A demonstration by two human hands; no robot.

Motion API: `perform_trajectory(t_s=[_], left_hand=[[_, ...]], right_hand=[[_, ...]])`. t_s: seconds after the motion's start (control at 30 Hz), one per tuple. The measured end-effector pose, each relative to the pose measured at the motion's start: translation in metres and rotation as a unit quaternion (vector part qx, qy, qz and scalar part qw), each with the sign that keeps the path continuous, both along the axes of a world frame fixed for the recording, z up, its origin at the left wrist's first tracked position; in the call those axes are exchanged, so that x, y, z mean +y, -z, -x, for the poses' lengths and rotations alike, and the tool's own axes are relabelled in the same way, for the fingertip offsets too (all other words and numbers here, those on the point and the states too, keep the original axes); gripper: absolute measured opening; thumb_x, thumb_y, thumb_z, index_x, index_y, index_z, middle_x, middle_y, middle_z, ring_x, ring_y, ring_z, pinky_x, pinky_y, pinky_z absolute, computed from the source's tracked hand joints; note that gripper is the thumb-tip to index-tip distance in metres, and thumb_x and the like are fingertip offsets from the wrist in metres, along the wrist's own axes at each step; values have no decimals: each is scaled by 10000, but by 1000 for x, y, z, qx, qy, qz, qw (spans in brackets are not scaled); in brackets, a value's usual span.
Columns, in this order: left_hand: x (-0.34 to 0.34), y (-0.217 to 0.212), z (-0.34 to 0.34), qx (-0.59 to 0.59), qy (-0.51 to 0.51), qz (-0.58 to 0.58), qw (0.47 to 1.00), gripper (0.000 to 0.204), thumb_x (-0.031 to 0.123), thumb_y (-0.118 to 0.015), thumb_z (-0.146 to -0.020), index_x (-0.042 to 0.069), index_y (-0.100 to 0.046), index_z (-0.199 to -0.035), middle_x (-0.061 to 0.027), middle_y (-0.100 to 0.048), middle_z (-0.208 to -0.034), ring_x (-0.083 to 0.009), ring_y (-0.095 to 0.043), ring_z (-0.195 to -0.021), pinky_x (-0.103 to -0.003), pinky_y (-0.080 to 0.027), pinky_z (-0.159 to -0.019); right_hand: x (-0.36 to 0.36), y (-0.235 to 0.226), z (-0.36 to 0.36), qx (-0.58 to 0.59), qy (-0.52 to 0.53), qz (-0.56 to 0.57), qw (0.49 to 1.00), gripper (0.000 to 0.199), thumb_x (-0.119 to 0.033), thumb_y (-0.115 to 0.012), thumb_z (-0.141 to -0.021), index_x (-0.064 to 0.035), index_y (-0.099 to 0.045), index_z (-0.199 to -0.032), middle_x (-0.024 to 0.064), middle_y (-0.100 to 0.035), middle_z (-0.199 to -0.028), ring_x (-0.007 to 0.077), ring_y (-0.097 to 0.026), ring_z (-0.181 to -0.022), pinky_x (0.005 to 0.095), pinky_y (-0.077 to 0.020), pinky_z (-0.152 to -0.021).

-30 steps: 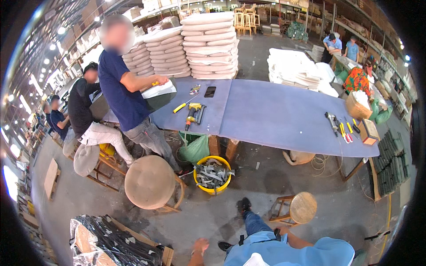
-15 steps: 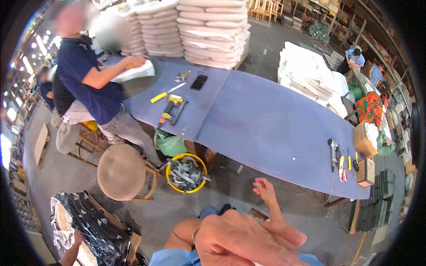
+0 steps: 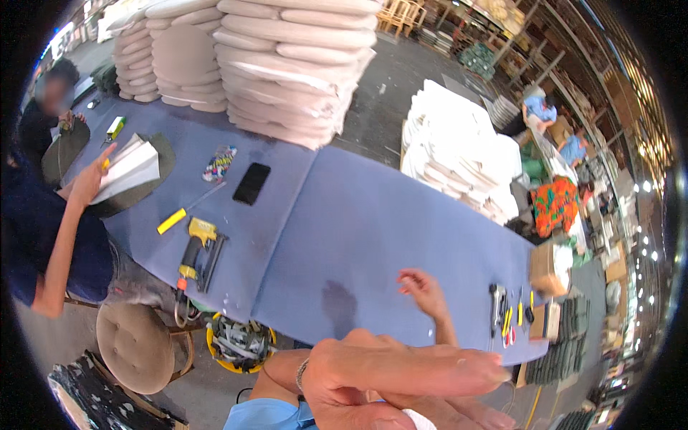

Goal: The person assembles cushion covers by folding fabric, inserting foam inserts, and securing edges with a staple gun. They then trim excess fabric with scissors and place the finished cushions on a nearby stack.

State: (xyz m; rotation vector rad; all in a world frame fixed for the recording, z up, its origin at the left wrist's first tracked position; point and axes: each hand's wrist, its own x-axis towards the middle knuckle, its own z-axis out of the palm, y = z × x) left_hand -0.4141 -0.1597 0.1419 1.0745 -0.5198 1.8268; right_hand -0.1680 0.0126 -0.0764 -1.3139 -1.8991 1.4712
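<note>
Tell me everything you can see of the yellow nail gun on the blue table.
The yellow nail gun lies on its side on the blue table, near the table's front edge. Its body is yellow and black, hard plastic and metal by the look, with a dark magazine alongside. A hose or cord runs from its lower end over the edge. No hand touches it; a yellow-handled tool lies just beside it.

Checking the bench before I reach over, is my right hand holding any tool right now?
No, the right hand hangs empty with curled fingers above the blue table, apart from the tools near its end.
</note>
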Motion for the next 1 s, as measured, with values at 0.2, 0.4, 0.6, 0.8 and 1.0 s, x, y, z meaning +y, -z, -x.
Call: perform_trajectory(t_s=[0.2,0.4,0.6,0.8,1.0], left_hand=[[109,36,94,123,-259,187,940,386,156,-601,-1023,-22,-583,-1365,-276,-684,-1223,-384,-645,-1222,-517,-471,-1066],[116,331,158,561,-528,503,392,432,222,-686,-914,53,-665,-1311,-188,-639,-1361,-408,-552,-1308,-533,-430,-1068],[71,399,151,708,-551,405,175,406,349,-657,-859,131,-770,-1184,-76,-468,-1578,-370,-413,-1451,-648,-300,-1141],[77,399,152,704,-552,408,184,412,358,-642,-851,134,-778,-1167,-44,-442,-1597,-356,-415,-1451,-641,-302,-1142],[67,390,155,703,-569,390,173,357,311,-663,-837,115,-789,-1108,-59,-444,-1592,-362,-422,-1443,-627,-308,-1147]], right_hand=[[192,-149,108,-87,-7,-295,952,248,-91,-638,-1000,13,-658,-1224,82,-728,-1007,119,-672,-821,272,-548,-746],[343,-288,256,-79,-14,-588,805,439,-88,-676,-920,-84,-590,-1350,132,-674,-1267,232,-695,-899,346,-566,-784],[424,-343,380,-117,-49,-794,595,716,-20,-713,-820,-187,-465,-1471,143,-563,-1438,396,-562,-1278,468,-494,-1054],[407,-381,407,-262,-72,-730,628,580,-75,-765,-780,-152,-616,-1335,154,-711,-1209,384,-668,-1121,473,-544,-954],[272,-421,339,-258,-101,-766,580,409,-180,-759,-853,-115,-629,-1235,144,-721,-1133,394,-676,-1049,503,-547,-880]])
